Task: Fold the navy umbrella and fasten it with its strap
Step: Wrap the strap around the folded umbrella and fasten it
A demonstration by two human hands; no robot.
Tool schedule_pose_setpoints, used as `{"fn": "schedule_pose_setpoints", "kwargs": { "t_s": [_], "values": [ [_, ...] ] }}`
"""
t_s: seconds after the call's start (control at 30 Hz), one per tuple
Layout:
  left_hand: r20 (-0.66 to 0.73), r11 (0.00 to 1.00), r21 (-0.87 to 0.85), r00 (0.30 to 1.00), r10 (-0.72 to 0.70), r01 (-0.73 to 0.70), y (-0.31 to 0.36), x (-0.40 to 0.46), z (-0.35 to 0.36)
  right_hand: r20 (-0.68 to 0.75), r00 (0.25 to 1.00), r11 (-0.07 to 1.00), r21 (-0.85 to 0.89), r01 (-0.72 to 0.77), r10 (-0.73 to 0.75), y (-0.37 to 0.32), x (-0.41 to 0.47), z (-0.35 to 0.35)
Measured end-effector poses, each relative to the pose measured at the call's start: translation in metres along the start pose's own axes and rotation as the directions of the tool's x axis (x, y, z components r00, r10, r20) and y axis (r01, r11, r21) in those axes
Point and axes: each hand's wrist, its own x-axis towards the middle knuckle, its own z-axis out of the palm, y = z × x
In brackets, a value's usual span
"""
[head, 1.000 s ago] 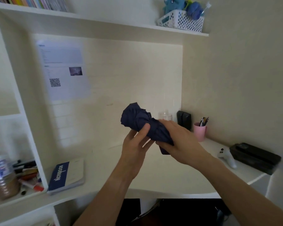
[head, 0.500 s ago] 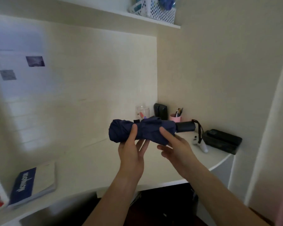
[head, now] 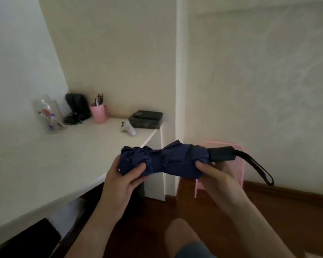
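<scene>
The navy umbrella [head: 168, 161] is collapsed and lies level in front of me, canopy bunched and cinched at the middle. Its black handle [head: 221, 154] points right, with a black wrist loop [head: 257, 168] hanging off the end. My left hand [head: 123, 181] grips the left tip end, thumb over the fabric. My right hand [head: 216, 175] holds the canopy from below near the handle, thumb on the cloth. Whether the fastening strap is closed is hidden in the folds.
A white desk [head: 67, 157] runs along the left wall. On it stand a pink pen cup [head: 98, 114], a clear jar [head: 48, 116], a black holder [head: 76, 108], a black case [head: 146, 119] and a white controller [head: 127, 126]. A pink object [head: 239, 164] leans against the right wall. My knee [head: 181, 237] is below.
My view has swung right and down, away from the desk. The umbrella went from pointing away to lying level, then moved lower; my left hand now grips the tip end, my right hand nearer the handle.
</scene>
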Motion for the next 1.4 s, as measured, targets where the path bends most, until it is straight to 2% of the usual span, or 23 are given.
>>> {"fn": "schedule_pose_setpoints", "kwargs": {
  "t_s": [0.1, 0.17, 0.23, 0.3, 0.37, 0.47, 0.63, 0.77, 0.9, 1.03, 1.13, 1.2, 1.23, 1.33, 1.37, 1.4],
  "values": [
    [0.016, 0.977, 0.114, 0.983, -0.185, 0.182, -0.059, 0.043, 0.036, -0.257, 0.965, 0.998, 0.045, -0.049, 0.059, 0.011, 0.018, -0.069],
    [0.006, 0.925, 0.187, 0.941, -0.337, 0.330, -0.111, 0.071, 0.062, -0.452, 0.881, 0.989, 0.096, -0.109, 0.140, 0.029, 0.035, -0.121],
    [-0.040, 0.841, 0.210, 0.864, -0.503, 0.499, -0.170, 0.098, 0.084, -0.587, 0.775, 0.972, 0.156, -0.177, 0.235, 0.053, 0.052, -0.172],
    [-0.112, 0.749, 0.206, 0.776, -0.621, 0.629, -0.229, 0.129, 0.102, -0.653, 0.684, 0.946, 0.223, -0.237, 0.325, 0.072, 0.071, -0.221],
    [-0.162, 0.681, 0.215, 0.714, -0.682, 0.700, -0.284, 0.165, 0.115, -0.707, 0.604, 0.929, 0.257, -0.267, 0.369, 0.088, 0.097, -0.268],
    [-0.191, 0.636, 0.261, 0.684, -0.704, 0.726, -0.353, 0.226, 0.135, -0.749, 0.546, 0.923, 0.251, -0.291, 0.376, 0.108, 0.152, -0.334],
    [-0.160, 0.663, 0.446, 0.782, -0.602, 0.602, -0.453, 0.345, 0.172, -0.793, 0.537, 0.943, 0.134, -0.305, 0.287, 0.129, 0.271, -0.430],
    [-0.107, 0.610, 0.660, 0.859, -0.501, 0.438, -0.535, 0.432, 0.178, -0.786, 0.567, 0.941, 0.056, -0.335, 0.248, 0.153, 0.360, -0.495],
    [-0.028, 0.456, 0.853, 0.894, -0.447, 0.254, -0.607, 0.500, 0.178, -0.791, 0.549, 0.901, 0.005, -0.434, 0.269, 0.197, 0.426, -0.561],
    [0.044, 0.301, 0.950, 0.918, -0.394, 0.084, -0.667, 0.540, 0.182, -0.836, 0.460, 0.848, 0.013, -0.529, 0.299, 0.234, 0.468, -0.614],
    [0.100, 0.114, 0.992, 0.917, -0.386, -0.060, -0.695, 0.548, 0.184, -0.869, 0.438, 0.814, -0.077, -0.576, 0.228, 0.253, 0.484, -0.639],
    [0.136, 0.009, 0.989, 0.906, -0.401, -0.145, -0.708, 0.550, 0.180, -0.885, 0.439, 0.764, -0.171, -0.622, 0.159, 0.261, 0.487, -0.646],
    [0.134, 0.002, 0.989, 0.895, -0.425, -0.147, -0.713, 0.549, 0.176, -0.887, 0.444, 0.731, -0.217, -0.646, 0.129, 0.263, 0.488, -0.647],
    [0.099, 0.072, 0.995, 0.869, -0.484, -0.073, -0.720, 0.543, 0.165, -0.867, 0.494, 0.639, -0.339, -0.690, 0.073, 0.263, 0.489, -0.641],
    [0.117, 0.092, 0.992, 0.876, -0.469, -0.083, -0.718, 0.538, 0.162, -0.859, 0.510, 0.563, -0.405, -0.720, 0.035, 0.260, 0.487, -0.639],
    [0.176, 0.080, 0.984, 0.890, -0.421, -0.157, -0.718, 0.535, 0.159, -0.848, 0.530, 0.464, -0.476, -0.747, -0.016, 0.257, 0.483, -0.637]
  ]
}}
